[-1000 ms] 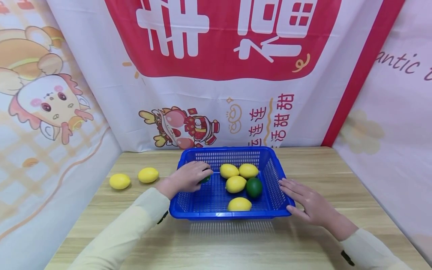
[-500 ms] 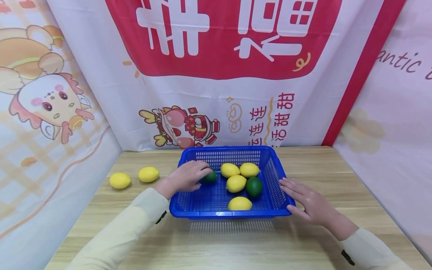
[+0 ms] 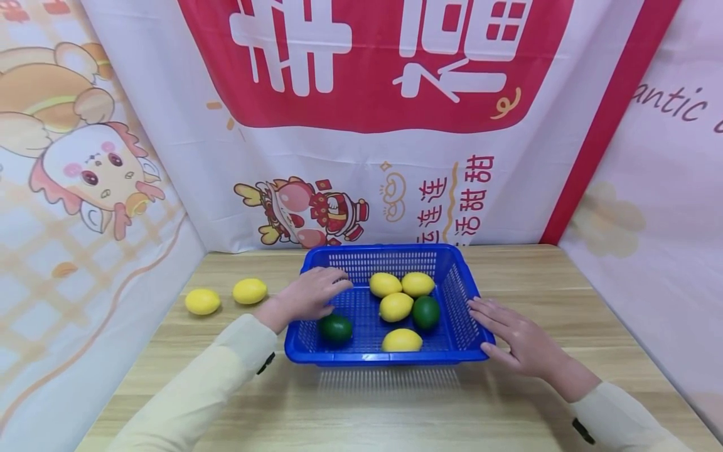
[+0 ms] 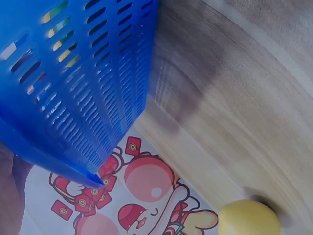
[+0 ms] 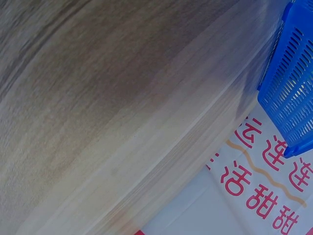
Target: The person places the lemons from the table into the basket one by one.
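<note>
A blue plastic basket stands in the middle of the table in the head view. Over its left rim reaches my left hand, fingers loosely bent, with nothing visible in them. Just below that hand a dark green fruit shaped like an avocado lies on the basket floor. My right hand rests on the right rim, its fingers fairly straight. Inside lie several yellow lemons and a second dark green fruit. In the left wrist view, the basket's slotted wall hides most of the contents.
Two lemons lie on the wooden table left of the basket. One lemon shows at the bottom of the left wrist view. A printed cloth hangs close behind the basket, with more cloth on both sides.
The dark green fruit that was under my left hand now lies nearer the front left of the basket, out of the fingers. My left hand has drawn back slightly left; the right hand stays put.
</note>
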A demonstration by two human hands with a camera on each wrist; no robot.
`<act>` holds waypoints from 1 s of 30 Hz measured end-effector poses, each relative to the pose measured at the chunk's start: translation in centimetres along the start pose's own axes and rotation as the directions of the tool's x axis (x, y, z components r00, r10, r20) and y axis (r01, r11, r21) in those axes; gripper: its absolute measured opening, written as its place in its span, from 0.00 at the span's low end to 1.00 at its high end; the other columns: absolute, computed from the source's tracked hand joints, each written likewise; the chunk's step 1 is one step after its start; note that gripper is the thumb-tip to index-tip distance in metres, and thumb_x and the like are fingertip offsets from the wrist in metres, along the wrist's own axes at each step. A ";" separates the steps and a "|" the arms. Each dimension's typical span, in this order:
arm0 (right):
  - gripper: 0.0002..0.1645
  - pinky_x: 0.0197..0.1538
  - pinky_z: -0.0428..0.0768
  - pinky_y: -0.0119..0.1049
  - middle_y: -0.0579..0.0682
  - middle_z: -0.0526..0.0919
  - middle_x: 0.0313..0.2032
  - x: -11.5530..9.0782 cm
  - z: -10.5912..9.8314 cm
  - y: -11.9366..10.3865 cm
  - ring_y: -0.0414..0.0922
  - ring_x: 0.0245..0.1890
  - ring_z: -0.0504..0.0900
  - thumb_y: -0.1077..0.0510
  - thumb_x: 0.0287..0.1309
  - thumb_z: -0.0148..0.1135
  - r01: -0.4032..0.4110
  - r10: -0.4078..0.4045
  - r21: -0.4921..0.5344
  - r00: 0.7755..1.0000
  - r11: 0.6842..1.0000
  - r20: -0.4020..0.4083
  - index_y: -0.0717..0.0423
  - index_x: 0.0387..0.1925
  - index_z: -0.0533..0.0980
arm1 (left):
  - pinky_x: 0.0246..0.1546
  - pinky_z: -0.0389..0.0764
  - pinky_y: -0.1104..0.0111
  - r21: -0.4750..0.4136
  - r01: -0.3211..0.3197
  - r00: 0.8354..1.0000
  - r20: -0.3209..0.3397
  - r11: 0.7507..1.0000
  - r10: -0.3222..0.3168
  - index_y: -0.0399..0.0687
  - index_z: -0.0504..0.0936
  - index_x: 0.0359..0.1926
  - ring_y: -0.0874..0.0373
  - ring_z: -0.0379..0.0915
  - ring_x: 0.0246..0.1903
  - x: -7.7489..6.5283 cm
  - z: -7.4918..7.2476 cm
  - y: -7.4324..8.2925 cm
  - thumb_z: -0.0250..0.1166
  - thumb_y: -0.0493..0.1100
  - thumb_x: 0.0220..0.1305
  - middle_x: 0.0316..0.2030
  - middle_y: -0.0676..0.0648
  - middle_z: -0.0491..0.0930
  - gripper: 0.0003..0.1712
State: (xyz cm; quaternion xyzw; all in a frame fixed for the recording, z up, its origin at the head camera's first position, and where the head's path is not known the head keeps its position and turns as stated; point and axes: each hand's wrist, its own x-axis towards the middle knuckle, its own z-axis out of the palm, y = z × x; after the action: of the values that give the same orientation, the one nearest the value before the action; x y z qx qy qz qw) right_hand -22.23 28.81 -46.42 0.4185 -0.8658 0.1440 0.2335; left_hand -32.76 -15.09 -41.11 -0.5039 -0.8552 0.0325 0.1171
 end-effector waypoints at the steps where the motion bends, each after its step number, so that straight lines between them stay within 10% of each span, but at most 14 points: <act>1: 0.33 0.70 0.51 0.28 0.57 0.71 0.64 0.0 0.0 0.0 0.55 0.65 0.68 0.46 0.62 0.60 0.002 -0.002 -0.001 1.000 1.000 -0.001 0.63 0.62 0.73 | 0.60 0.71 0.54 -0.004 -0.002 1.000 -0.005 1.000 0.002 0.47 0.74 0.58 0.48 0.71 0.57 -0.1 0.0 0.0 0.71 0.45 0.58 0.56 0.44 0.76 0.28; 30: 0.34 0.71 0.51 0.29 0.58 0.71 0.64 -0.1 0.3 0.2 0.55 0.64 0.68 0.41 0.69 0.50 0.034 -0.035 -0.013 0.999 0.999 -0.026 0.64 0.61 0.73 | 0.57 0.74 0.51 -0.031 0.120 0.989 -0.088 0.992 -0.122 0.41 0.76 0.57 0.45 0.72 0.57 -4.9 -3.4 -2.1 0.76 0.40 0.52 0.55 0.39 0.77 0.31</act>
State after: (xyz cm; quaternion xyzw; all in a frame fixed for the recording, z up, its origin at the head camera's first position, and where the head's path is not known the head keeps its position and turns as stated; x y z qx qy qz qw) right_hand -22.40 28.85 -46.71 0.4299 -0.8562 0.1399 0.2501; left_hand -31.46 -20.62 -38.26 -0.4536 -0.8783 -0.0084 0.1509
